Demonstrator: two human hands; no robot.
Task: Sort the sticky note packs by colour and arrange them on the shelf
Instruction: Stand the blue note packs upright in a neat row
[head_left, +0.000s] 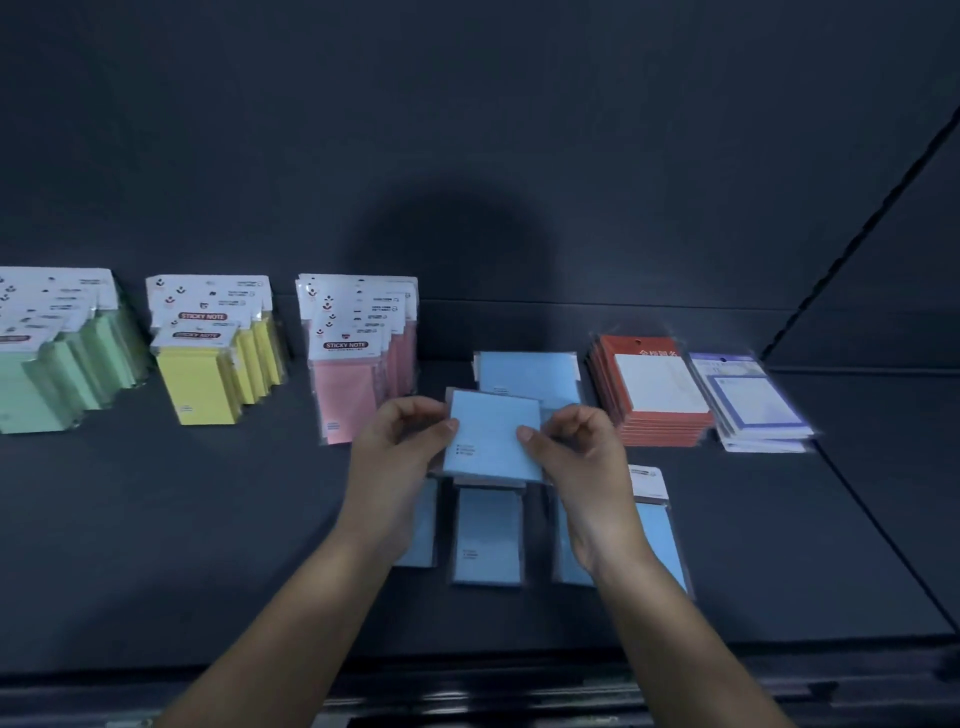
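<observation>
A blue sticky note pack (491, 436) is held above the dark shelf (208, 519), tilted a little. My left hand (400, 447) pinches its left edge and my right hand (571, 447) pinches its right edge. Behind it another blue pack (527, 374) lies flat near the back. Below my hands three more blue packs lie on the shelf: one at the left (421, 525), one in the middle (487, 535) and one at the right (657, 530), partly hidden by my wrists.
Along the back stand rows of green packs (57, 358), yellow packs (213, 353) and pink packs (358, 358). To the right lie a stack of red-backed pads (654, 395) and a stack of blue-bordered pads (748, 400). The shelf's front edge (467, 670) runs below my forearms.
</observation>
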